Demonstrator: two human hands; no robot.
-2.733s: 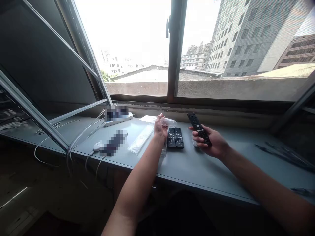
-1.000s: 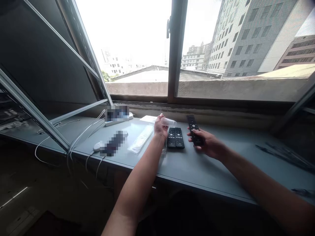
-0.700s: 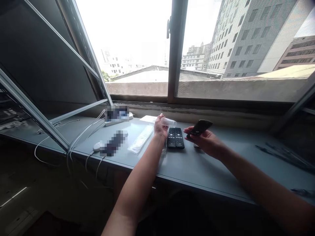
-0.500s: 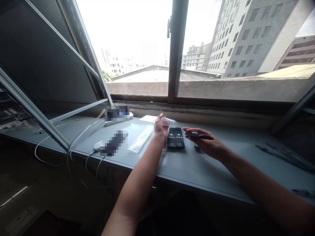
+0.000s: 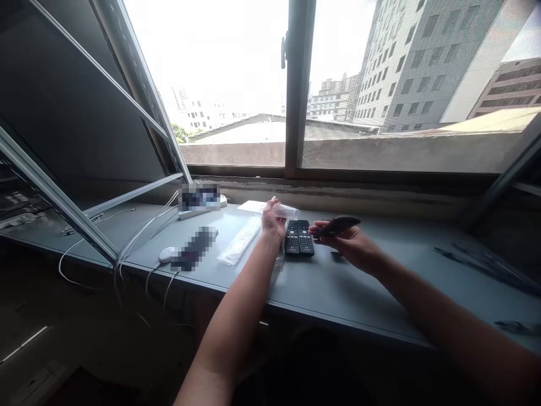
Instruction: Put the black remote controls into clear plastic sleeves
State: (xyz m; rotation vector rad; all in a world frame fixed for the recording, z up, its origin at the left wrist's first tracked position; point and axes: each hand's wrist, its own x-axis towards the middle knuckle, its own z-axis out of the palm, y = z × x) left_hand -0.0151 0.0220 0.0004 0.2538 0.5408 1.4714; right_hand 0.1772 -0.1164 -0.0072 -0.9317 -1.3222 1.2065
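Note:
My left hand (image 5: pixel 274 221) is closed around a clear plastic sleeve (image 5: pixel 288 211), whose end sticks out to the right. Two black remote controls (image 5: pixel 299 238) lie side by side on the desk, just right of that hand. Above the desk, my right hand (image 5: pixel 355 245) grips another dark remote control (image 5: pixel 340 224), tilted, its near end pointing left toward the pair. Part of a small dark thing on the desk shows under the right hand; its kind is hidden. Flat clear plastic bags (image 5: pixel 240 243) lie left of my left wrist.
On the left of the desk (image 5: pixel 338 304) are a white power strip (image 5: pixel 203 207), a blurred-out phone-like thing (image 5: pixel 195 248), a white round charger (image 5: pixel 166 254) and loose white cables (image 5: pixel 127 239). A metal frame (image 5: pixel 54 194) slants at left. Dark cables (image 5: pixel 477 262) lie at right.
My right hand has turned the remote control, showing more of its broad side, and moved slightly left toward the pair. My left hand still holds the sleeve. The view has shifted slightly.

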